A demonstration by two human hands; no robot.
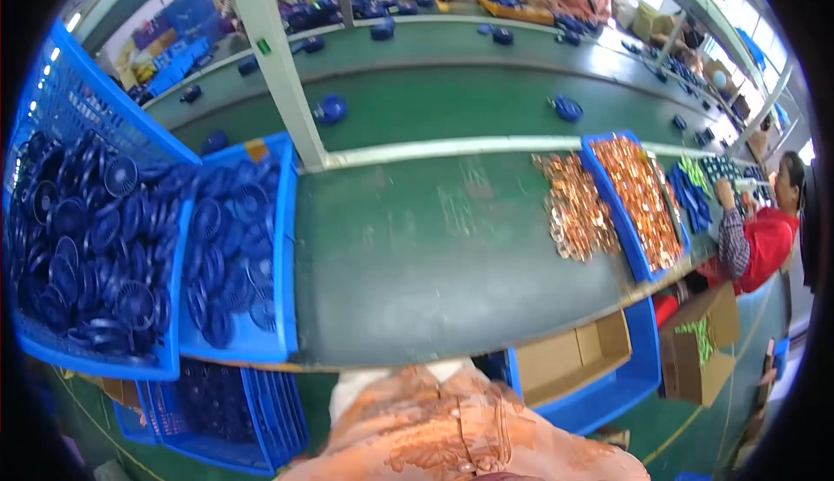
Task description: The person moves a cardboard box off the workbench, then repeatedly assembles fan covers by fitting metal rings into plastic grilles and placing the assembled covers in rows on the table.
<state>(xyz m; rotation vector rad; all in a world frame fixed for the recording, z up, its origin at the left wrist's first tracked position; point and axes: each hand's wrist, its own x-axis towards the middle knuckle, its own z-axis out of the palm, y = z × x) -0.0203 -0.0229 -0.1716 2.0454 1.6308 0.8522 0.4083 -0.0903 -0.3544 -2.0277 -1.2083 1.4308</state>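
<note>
Neither of my hands is in view; only my orange patterned top (pixel 452 438) shows at the lower edge, against the front of the green worktop (pixel 434 255). At the left of the worktop, a blue tray (pixel 289 264) holds round dark blue fan grilles (pixel 252 203). Beyond it on the left stands a larger blue crate (pixel 95 361) heaped with more of them. Toward the right, loose shiny copper-coloured pieces (pixel 575 207) lie spread on the green surface. Touching that pile is a blue bin (pixel 615 210) filled with similar copper-coloured pieces.
A white post (pixel 278 64) rises at the worktop's back edge. Behind runs a green conveyor (pixel 434 99) carrying scattered blue fan parts (pixel 566 108). Below the front right edge sit a cardboard box (pixel 578 355) inside a blue crate (pixel 643 368). A co-worker in red (pixel 769 247) is at the right.
</note>
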